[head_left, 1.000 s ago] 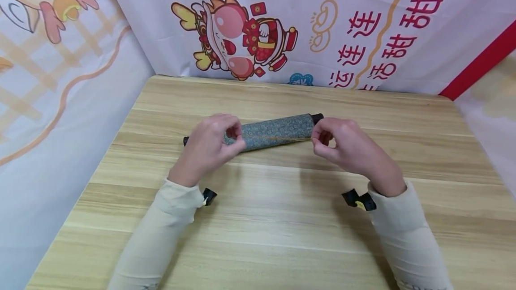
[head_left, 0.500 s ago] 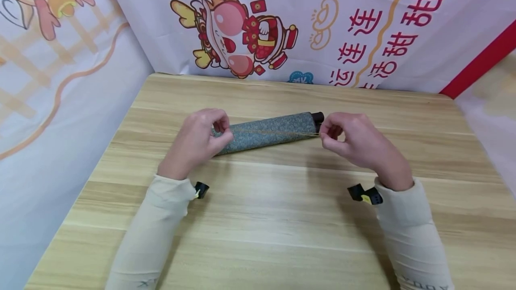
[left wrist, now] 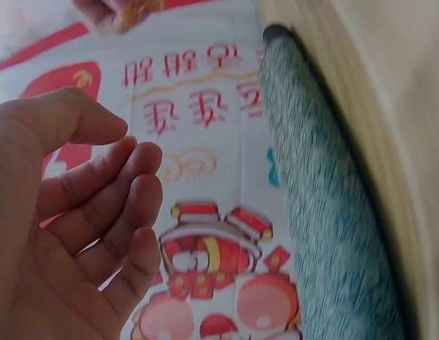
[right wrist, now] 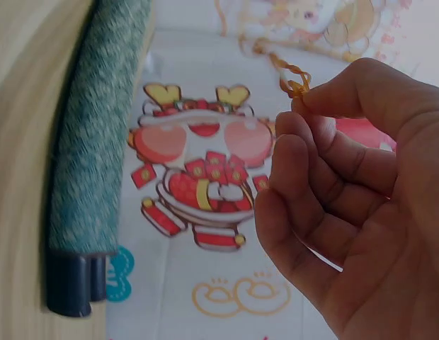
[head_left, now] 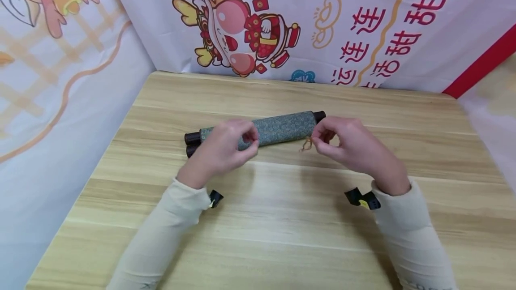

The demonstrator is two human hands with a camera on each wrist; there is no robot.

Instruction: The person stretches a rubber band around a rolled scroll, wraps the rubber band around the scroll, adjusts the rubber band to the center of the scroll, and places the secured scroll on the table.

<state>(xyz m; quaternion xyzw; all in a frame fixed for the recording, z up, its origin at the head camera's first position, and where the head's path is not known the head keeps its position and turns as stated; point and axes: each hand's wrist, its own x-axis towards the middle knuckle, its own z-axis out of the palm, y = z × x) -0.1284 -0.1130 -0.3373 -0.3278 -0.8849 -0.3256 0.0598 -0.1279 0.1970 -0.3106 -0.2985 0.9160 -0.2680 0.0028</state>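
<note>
A rolled scroll [head_left: 286,129] in blue-green patterned cloth lies aslant on the table, with dark rod ends [head_left: 192,138] showing at the left. My right hand [head_left: 348,147] is near its right end and pinches a crumpled orange-yellow rubber band [right wrist: 296,83] between thumb and forefinger. The band dangles in small twisted loops past the fingertips. My left hand [head_left: 221,149] hovers over the left part of the scroll and hides some of it. Its thumb and forefinger tips meet, the other fingers are curled, and nothing shows between them in the left wrist view.
The wooden table [head_left: 266,227] reaches a white printed cloth [head_left: 157,17] hanging behind its far edge. Another printed cloth [head_left: 92,97] hangs along the left side. A small black device [head_left: 363,199] sits at each wrist, by the sleeve cuffs.
Earlier the rubber band stretched between both hands over the scroll; now it is bunched at the right hand only. The left hand moved out left, then came back right; the right hand shifted slightly left.
</note>
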